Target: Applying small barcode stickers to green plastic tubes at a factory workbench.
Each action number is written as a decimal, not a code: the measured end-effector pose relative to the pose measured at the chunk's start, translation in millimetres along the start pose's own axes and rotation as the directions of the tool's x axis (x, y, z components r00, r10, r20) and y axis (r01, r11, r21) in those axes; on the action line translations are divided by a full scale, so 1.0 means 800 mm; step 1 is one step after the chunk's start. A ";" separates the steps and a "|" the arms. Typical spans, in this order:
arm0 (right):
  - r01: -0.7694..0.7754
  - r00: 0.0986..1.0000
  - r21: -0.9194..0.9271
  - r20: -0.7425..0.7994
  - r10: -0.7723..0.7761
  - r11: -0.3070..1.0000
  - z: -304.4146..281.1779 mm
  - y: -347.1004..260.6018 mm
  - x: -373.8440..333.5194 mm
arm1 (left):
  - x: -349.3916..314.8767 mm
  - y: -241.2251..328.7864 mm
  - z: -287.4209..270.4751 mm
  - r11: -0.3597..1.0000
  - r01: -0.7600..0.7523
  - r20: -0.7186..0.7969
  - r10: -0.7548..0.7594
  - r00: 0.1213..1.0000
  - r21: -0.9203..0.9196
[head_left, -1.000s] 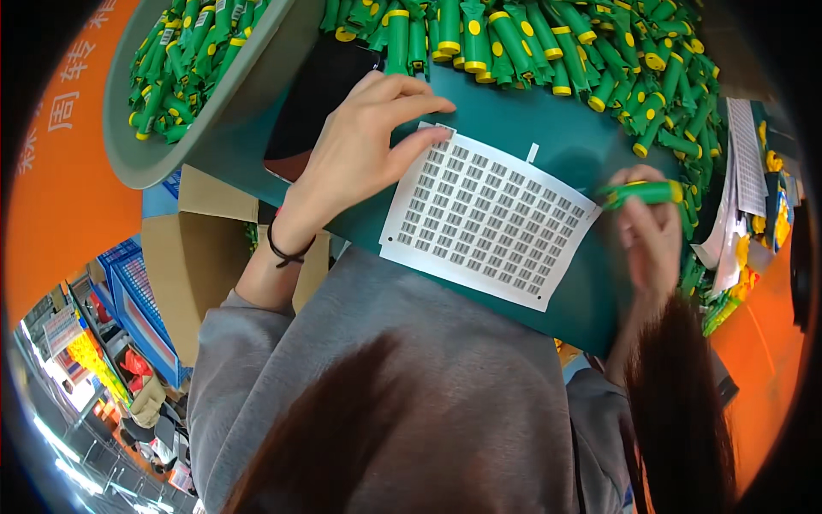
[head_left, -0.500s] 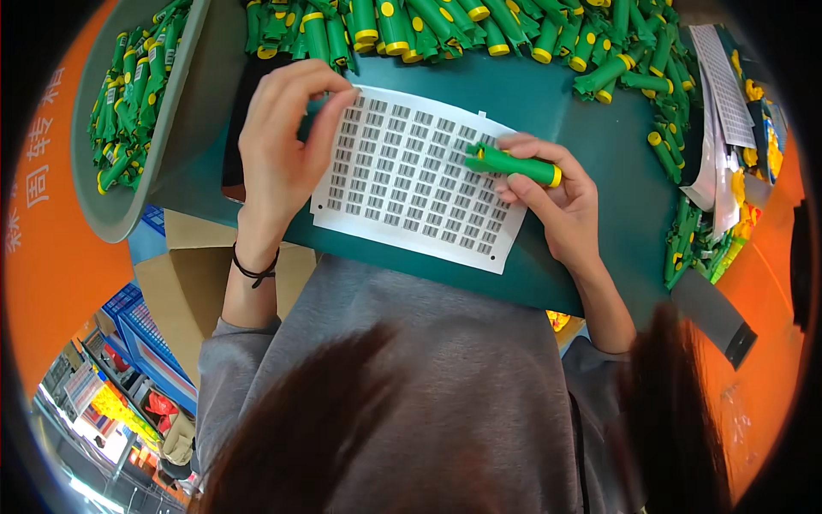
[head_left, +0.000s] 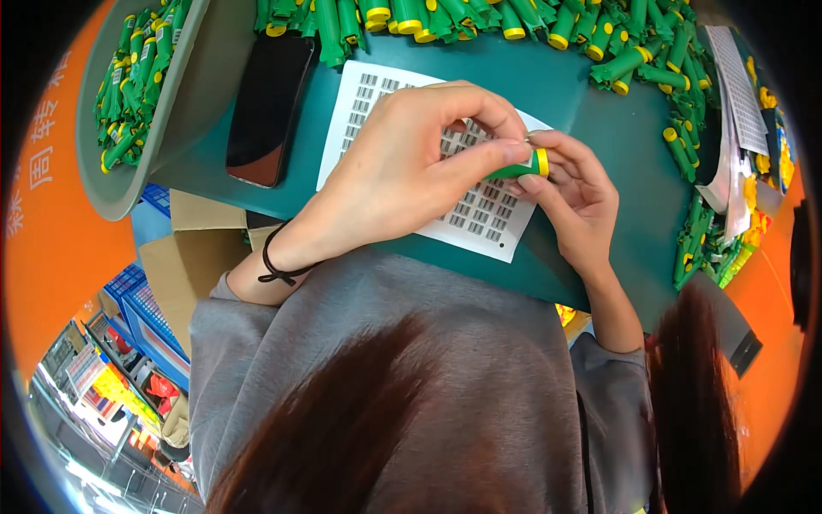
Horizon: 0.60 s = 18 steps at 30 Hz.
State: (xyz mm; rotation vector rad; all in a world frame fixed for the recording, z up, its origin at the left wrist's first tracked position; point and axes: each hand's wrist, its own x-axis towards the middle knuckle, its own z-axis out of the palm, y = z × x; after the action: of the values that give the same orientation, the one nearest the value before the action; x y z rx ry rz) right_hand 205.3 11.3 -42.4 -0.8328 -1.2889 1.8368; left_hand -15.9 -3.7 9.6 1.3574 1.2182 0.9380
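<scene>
My right hand grips a green tube with a yellow end between thumb and fingers. Reaching across from the left, my left hand meets it with thumb and forefinger pinched against the tube's side. A small white label shows at the left thumb tip, on the green surface near the yellow end. Beneath both hands lies a white sheet with rows of small barcode labels, partly covered by the left hand. The tube's other end is hidden behind the left fingers.
Many similar green tubes are heaped along the far side of the green tabletop. A grey-green bin of tubes stands at left, beside a black phone. More label sheets lie at right. An open cardboard box sits below left.
My left hand has moved right, from the sheet's upper left corner to the tube in my right hand. The phone, mostly hidden before, now shows.
</scene>
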 end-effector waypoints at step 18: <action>0.172 0.981 -0.068 -0.080 -0.177 0.983 -0.001 0.005 -0.002 | 0.006 0.000 0.011 0.998 0.056 0.017 -0.056 0.998 0.005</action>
State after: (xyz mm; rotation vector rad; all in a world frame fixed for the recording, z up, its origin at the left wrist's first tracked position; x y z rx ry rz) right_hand 206.1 9.3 -46.4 -0.7956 -1.3257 1.6141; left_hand -6.7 -0.7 7.8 1.3253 1.2398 0.8834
